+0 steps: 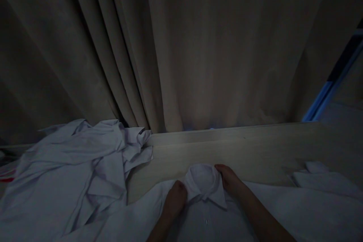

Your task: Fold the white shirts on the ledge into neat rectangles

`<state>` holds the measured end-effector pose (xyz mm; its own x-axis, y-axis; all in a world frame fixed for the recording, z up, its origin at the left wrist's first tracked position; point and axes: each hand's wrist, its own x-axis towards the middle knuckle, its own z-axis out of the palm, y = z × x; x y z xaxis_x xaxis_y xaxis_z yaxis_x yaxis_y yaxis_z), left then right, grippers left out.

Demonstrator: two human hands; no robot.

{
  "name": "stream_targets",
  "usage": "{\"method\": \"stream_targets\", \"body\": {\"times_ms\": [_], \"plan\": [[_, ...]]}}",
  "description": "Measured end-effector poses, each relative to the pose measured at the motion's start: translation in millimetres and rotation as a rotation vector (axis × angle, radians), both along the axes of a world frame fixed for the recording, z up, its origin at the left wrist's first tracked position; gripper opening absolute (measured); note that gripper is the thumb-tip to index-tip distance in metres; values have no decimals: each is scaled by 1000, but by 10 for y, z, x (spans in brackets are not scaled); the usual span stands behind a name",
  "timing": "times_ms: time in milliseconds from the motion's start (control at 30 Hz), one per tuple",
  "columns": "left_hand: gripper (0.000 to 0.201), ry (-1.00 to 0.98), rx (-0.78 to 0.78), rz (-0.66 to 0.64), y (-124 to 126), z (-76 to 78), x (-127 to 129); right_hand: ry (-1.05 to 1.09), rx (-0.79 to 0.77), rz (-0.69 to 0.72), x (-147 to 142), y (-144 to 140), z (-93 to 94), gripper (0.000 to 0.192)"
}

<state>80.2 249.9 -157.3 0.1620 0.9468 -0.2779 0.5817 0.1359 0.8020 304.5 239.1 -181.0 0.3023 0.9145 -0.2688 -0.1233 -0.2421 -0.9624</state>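
Note:
A white collared shirt lies spread front-up on the pale table, its buttoned placket toward me. My left hand rests on the left side of the collar, fingers curled against the cloth. My right hand grips the collar's right edge, thumb side on the fabric. Both forearms reach in from the bottom edge. The room is dim and fine detail is hard to see.
A crumpled heap of white shirts covers the table's left side. A folded white garment lies at the right. A beige curtain hangs just behind the table's far edge. A blue-lit window strip shows at right.

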Motion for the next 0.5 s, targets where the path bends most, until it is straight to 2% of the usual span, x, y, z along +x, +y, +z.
{"method": "stream_targets", "body": {"times_ms": [100,200,267,367,500], "plan": [[20,243,187,-27,133,213,14,-251,-47,-37,22,38,25,16],[35,419,274,-73,288,338,178,-569,-71,-99,-2,65,109,21],[45,504,269,-110,375,327,305,-759,-77,-111,-67,61,173,24],[50,566,247,-142,459,212,417,-953,-104,-50,-192,33,236,24],[30,544,234,-137,575,62,411,-1085,-139,20,-234,72,239,27]]}}
